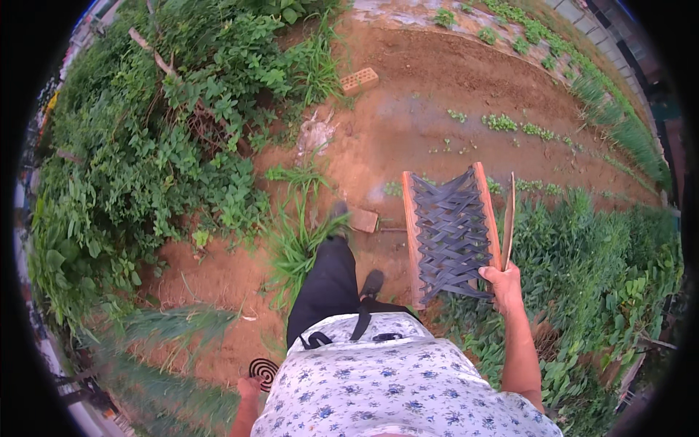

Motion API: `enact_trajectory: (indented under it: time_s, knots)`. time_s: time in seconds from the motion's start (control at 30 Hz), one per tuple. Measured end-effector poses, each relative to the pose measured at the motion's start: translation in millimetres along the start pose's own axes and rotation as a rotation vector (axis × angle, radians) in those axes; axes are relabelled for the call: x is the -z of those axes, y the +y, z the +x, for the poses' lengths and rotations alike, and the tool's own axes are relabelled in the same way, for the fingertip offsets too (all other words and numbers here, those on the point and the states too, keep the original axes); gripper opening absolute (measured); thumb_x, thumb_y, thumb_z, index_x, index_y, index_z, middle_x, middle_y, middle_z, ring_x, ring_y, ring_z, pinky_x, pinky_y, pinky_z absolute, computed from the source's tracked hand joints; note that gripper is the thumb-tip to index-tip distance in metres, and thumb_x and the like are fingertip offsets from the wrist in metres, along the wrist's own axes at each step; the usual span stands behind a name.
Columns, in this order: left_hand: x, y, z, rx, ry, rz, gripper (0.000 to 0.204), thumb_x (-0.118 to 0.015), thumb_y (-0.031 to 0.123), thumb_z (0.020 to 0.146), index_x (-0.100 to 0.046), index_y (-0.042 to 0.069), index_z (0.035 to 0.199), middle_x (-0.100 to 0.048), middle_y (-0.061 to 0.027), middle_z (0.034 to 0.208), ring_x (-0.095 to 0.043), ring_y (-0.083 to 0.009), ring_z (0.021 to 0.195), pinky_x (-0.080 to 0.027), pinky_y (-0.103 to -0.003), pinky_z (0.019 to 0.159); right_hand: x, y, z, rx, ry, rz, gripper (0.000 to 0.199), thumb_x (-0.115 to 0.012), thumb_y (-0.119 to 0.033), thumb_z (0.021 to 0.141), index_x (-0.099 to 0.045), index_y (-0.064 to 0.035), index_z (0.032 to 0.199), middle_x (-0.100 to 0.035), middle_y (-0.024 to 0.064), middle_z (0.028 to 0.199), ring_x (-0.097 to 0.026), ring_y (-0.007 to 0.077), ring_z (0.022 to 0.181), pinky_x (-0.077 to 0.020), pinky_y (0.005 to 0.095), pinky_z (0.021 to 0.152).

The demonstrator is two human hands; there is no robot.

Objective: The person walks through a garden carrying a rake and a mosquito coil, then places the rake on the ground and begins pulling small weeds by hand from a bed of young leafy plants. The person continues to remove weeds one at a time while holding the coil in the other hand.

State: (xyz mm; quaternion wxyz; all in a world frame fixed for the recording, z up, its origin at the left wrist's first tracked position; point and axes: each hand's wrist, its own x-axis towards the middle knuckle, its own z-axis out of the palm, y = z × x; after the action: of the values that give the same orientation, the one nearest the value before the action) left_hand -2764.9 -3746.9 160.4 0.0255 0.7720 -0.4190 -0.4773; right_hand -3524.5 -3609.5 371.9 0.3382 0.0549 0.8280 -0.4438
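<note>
- While the person walks a bare earth path [408, 124], the right hand [504, 285] carries a stool [451, 233] with a wooden frame and dark woven-strap seat, held at the right hip.
- Right fingers: closed round the stool's near rail; seat faces up toward the camera, frame tilted, far end pointing ahead.
- Stick [509, 218]: thin, pale, lying along the stool's right side, seemingly held in the same grip.
- Left hand [248, 387]: low at the left side, fingers closed on a dark spiral coil [263, 373]; the grip itself is mostly hidden.
- Feet: dark shoes, the front one beside a brick [362, 219] on the path; a second brick [360, 80] lies farther on.
- Surroundings: leafy weeds [145, 167] to the left, low plants [604, 247] to the right, seedling rows ahead.
- Handling note, as judged: keep the stool close to the body and clear of the plants, hold the stick pinched firm against the frame, and step round the brick, not over it.
</note>
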Motion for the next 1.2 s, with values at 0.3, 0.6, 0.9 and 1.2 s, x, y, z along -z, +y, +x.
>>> enact_trajectory:
  time_s: [0.3, 0.6, 0.9, 1.2]
  knots:
    - [-89, 209, 105, 0.058, -0.156, -0.309, 0.011, -0.064, 0.0, 0.072, -0.064, -0.005, 0.082, -0.067, -0.0158, 0.071, -0.063, -0.0251, 0.057, -0.049, -0.039, 0.052, -37, -127, 123, 0.068, 0.087, -0.097, 0.025, -0.069, -0.01, 0.071, -0.063, -0.0027, 0.094, -0.053, -0.0049, 0.067, -0.046, 0.0072, 0.054, -0.0383, 0.0265, 0.05]
    - [-98, 532, 280, -0.15, -0.051, 0.042, 0.018, -0.069, 0.007, 0.073, -0.069, -0.003, 0.088, -0.066, -0.0065, 0.068, -0.059, -0.0165, 0.058, -0.047, -0.033, 0.055, -67, -183, 268, -0.016, 0.222, -0.493, 0.042, -0.077, -0.014, 0.066, -0.068, -0.0015, 0.105, -0.067, 0.0057, 0.083, -0.061, 0.0153, 0.075, -0.0497, 0.0311, 0.073]
    - [-106, 687, 304, -0.205, -0.137, -0.018, 0.011, -0.06, -0.003, 0.074, -0.067, -0.003, 0.083, -0.064, -0.0034, 0.071, -0.056, -0.0124, 0.06, -0.045, -0.028, 0.057, -109, -254, 327, -0.229, 0.219, -0.831, 0.041, -0.076, -0.027, 0.065, -0.07, -0.0057, 0.1, -0.07, 0.0169, 0.089, -0.068, 0.0297, 0.085, -0.0521, 0.0392, 0.078]
    - [-149, 766, 348, -0.041, -0.14, -0.124, 0.01, -0.061, -0.006, 0.073, -0.065, -0.004, 0.083, -0.065, -0.0082, 0.071, -0.06, -0.0164, 0.061, -0.048, -0.033, 0.055, -135, -320, 417, -0.323, 0.166, -0.838, 0.048, -0.078, -0.031, 0.064, -0.069, -0.0072, 0.105, -0.069, 0.0192, 0.094, -0.067, 0.0323, 0.09, -0.0518, 0.0407, 0.082]
